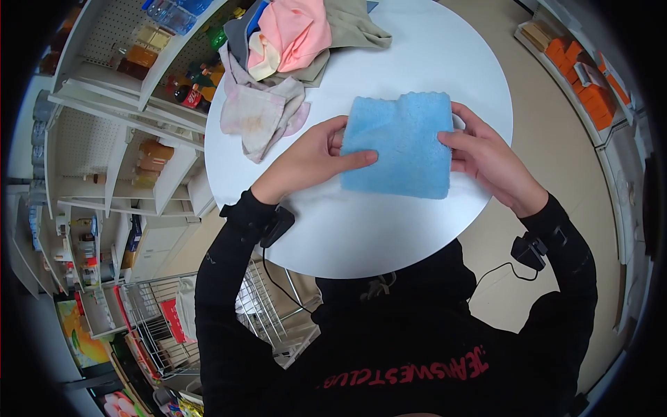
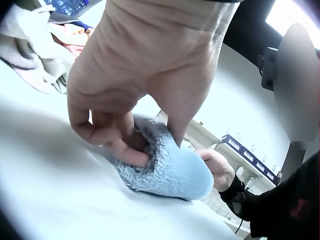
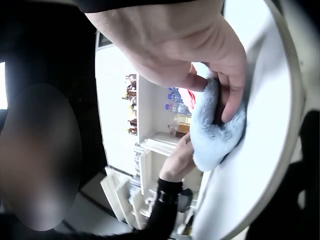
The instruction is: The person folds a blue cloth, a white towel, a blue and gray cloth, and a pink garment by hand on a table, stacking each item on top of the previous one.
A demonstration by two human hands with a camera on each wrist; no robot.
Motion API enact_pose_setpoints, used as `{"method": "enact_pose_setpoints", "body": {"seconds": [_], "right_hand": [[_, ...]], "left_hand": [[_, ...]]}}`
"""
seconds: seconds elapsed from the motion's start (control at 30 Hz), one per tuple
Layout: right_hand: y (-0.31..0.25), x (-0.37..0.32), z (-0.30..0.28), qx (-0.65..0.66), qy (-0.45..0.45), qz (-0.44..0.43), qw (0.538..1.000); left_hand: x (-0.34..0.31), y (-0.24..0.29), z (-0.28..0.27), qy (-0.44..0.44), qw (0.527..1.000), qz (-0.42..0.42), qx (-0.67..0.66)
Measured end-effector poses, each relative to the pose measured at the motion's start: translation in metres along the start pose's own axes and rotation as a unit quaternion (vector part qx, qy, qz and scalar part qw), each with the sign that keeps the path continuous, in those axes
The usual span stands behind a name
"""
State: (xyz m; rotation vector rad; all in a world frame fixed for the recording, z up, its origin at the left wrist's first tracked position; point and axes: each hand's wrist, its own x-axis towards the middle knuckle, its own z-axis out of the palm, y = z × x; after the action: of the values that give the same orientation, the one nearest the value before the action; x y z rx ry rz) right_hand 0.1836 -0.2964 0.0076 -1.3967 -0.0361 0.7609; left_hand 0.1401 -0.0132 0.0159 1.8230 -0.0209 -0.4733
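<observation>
A blue fluffy cloth (image 1: 399, 149), folded into a rough square, is held between both hands over the front part of the white round table (image 1: 333, 236). The left hand (image 1: 313, 156) grips its left edge, thumb on top and fingers underneath. On the right edge the right hand (image 1: 490, 156) pinches it the same way. In the left wrist view, fingers of the left hand (image 2: 145, 75) reach inside the fold of the cloth (image 2: 185, 175). The right wrist view has the right hand (image 3: 195, 55) with fingers tucked into the fold of the cloth (image 3: 210, 145).
A heap of crumpled cloths lies at the table's back left, with a pink cloth (image 1: 295, 35) on top and a stained pale cloth (image 1: 253, 118) nearest. Shelves with bottles (image 1: 139, 59) stand left, a shopping cart (image 1: 160, 320) below them, and shelves with orange boxes (image 1: 590, 97) right.
</observation>
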Motion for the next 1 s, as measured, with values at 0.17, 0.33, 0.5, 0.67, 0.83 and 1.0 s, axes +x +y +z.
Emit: {"method": "enact_pose_setpoints", "body": {"seconds": [0.17,0.33,0.5,0.67,0.83,1.0], "right_hand": [[0.0,0.013,-0.013,-0.177,-0.017,-0.049,0.983],[-0.004,0.013,-0.011,-0.253,-0.004,-0.076,0.965],[-0.004,0.023,-0.011,-0.292,-0.001,-0.071,0.954],[-0.001,0.016,-0.015,-0.276,-0.015,-0.095,0.956],[-0.004,0.006,-0.008,-0.341,0.033,-0.153,0.927],[-0.003,0.006,-0.02,-0.324,0.092,-0.242,0.91]], "left_hand": [[-0.003,-0.01,-0.011,0.019,0.993,-0.027,0.115],[-0.004,-0.009,-0.008,0.068,0.976,-0.054,0.2],[0.015,-0.017,-0.01,0.073,0.991,-0.017,0.11],[0.014,-0.012,-0.008,0.115,0.987,-0.006,0.114],[0.007,0.009,0.023,0.193,0.913,0.181,0.311],[0.014,0.027,0.046,0.096,0.803,0.275,0.519]]}}
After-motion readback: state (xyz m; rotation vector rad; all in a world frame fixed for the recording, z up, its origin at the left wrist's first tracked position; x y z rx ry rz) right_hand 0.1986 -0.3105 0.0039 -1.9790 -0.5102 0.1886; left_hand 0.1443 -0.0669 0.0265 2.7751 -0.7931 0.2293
